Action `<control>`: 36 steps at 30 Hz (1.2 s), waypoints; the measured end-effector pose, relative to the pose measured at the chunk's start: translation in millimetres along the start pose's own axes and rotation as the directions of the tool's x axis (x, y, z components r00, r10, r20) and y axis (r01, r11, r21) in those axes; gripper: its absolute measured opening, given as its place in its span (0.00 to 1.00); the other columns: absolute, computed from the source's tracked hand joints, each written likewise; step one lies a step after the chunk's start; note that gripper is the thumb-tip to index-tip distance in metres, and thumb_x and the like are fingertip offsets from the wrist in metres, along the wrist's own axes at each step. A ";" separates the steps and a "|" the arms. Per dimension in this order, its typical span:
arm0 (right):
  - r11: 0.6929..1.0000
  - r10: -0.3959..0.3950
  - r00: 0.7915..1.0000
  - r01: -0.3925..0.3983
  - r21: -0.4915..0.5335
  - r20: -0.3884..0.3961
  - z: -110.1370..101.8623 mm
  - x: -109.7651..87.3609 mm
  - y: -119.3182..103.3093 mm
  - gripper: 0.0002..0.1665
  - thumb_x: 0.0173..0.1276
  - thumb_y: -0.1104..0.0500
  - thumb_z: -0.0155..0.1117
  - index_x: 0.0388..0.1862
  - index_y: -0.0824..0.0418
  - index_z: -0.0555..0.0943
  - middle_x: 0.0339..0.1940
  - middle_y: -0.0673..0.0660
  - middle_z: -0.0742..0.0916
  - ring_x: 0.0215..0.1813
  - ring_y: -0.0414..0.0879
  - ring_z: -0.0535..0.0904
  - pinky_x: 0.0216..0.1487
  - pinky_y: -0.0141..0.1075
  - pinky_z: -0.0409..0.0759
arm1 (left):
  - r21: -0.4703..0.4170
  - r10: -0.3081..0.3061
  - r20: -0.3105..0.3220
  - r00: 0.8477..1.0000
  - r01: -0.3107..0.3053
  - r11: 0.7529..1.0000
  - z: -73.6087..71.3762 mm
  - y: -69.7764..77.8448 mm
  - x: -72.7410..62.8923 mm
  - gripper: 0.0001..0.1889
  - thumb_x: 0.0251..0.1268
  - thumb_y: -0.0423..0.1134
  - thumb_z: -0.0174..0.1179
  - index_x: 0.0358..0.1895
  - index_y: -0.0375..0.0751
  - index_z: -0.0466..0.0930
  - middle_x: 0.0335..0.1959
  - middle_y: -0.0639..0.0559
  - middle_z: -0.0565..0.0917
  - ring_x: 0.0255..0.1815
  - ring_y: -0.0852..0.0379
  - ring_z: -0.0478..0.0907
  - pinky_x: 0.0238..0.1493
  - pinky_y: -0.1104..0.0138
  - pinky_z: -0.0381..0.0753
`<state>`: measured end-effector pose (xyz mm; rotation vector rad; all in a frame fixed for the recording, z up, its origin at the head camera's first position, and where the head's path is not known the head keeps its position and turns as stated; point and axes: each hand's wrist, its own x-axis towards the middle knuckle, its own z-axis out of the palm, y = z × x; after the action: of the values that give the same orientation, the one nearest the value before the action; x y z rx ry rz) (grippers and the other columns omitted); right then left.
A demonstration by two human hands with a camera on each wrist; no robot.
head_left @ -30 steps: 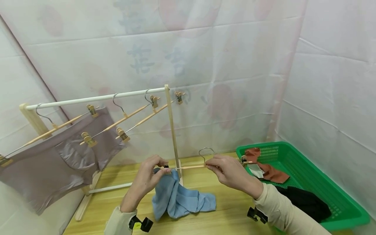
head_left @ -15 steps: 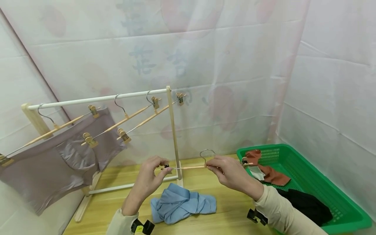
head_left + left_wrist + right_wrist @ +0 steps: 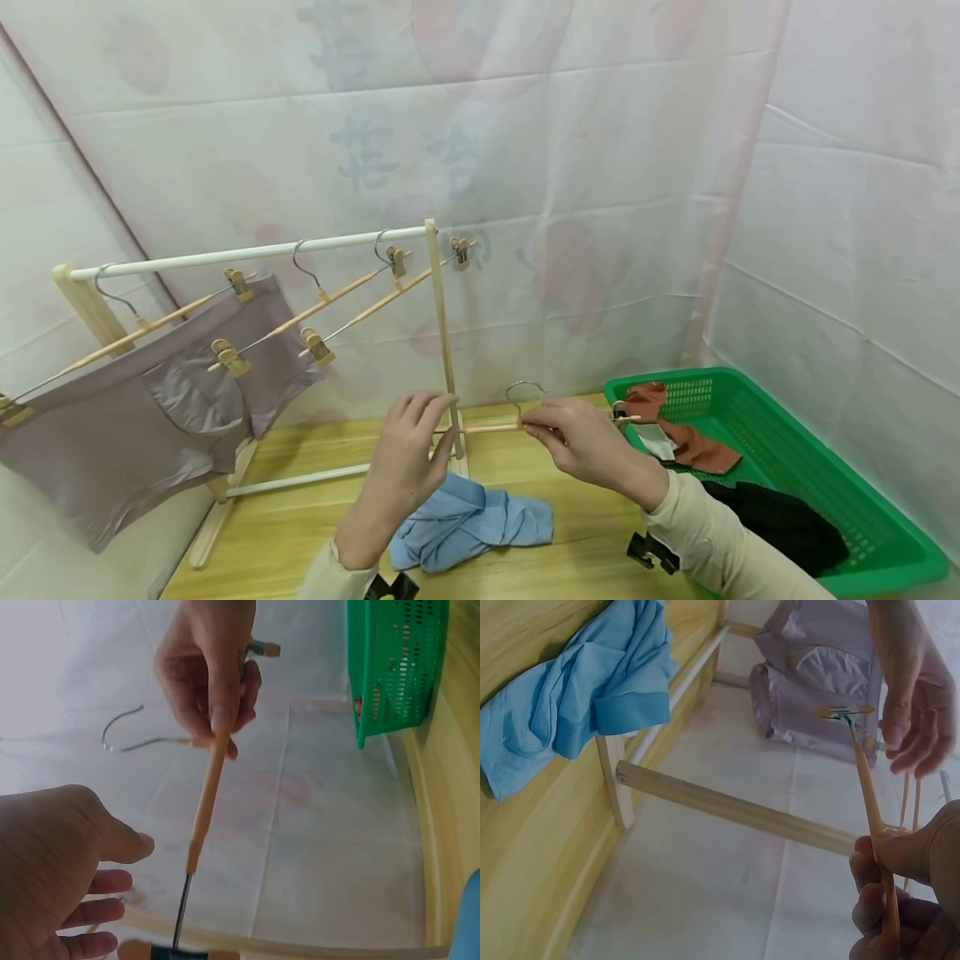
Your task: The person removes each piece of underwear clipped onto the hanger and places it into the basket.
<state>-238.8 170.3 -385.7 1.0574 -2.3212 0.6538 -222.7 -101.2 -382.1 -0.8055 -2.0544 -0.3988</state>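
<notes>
My right hand (image 3: 588, 437) pinches a wooden clip hanger (image 3: 491, 428) at its middle, just beneath the metal hook, and holds it level above the table. My left hand (image 3: 408, 450) is at the hanger's left end, fingers loosely bent; in the left wrist view its thumb and fingers stand apart from the bar. The right wrist view shows this end's clip (image 3: 846, 712) with no cloth in it, beside the left hand's fingers. A crumpled light blue garment (image 3: 480, 521) with a waistband lies on the table below, partly hidden by the left forearm.
At left stands a rack with a white rail (image 3: 255, 252), carrying several clip hangers. Mauve boxer briefs (image 3: 112, 425) hang from one. A green basket (image 3: 750, 379) at right contains a rust-red cloth (image 3: 701, 446) and a black cloth (image 3: 791, 521).
The blue garment has dropped from the left end of the hanger onto the table. My left hand has let go of the clip and shifted right; my right hand keeps its hold.
</notes>
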 end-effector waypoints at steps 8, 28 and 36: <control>1.000 -0.002 1.000 0.002 0.010 0.010 4.4 3.2 -6.6 0.08 0.71 0.62 0.67 0.46 0.54 0.89 0.33 0.46 0.87 0.25 0.28 0.71 0.26 0.23 0.70 | 0.034 0.018 0.073 0.997 -0.021 0.999 4.9 20.8 3.2 0.14 0.58 0.35 0.75 0.45 0.48 0.83 0.41 0.54 0.82 0.41 0.56 0.78 0.37 0.68 0.82; 0.998 0.008 0.998 -0.012 0.058 0.067 12.0 5.3 -21.1 0.09 0.73 0.60 0.65 0.47 0.54 0.89 0.33 0.46 0.87 0.25 0.27 0.71 0.26 0.22 0.70 | 0.265 -0.032 0.014 0.999 0.027 0.964 24.5 44.5 -10.5 0.16 0.47 0.43 0.80 0.33 0.48 0.81 0.30 0.54 0.82 0.30 0.56 0.74 0.29 0.69 0.78; 0.998 0.005 0.998 -0.009 0.062 0.065 14.2 5.1 -22.1 0.09 0.73 0.59 0.65 0.47 0.51 0.89 0.30 0.44 0.85 0.24 0.26 0.70 0.25 0.22 0.69 | 0.272 -0.027 -0.051 0.998 0.040 0.962 28.1 45.0 -14.3 0.14 0.47 0.43 0.77 0.31 0.48 0.79 0.27 0.54 0.81 0.26 0.57 0.71 0.27 0.69 0.74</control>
<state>-227.8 146.0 -388.6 1.1144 -2.3749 0.7078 -203.7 -58.2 -410.6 -0.5896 -2.0250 -0.1452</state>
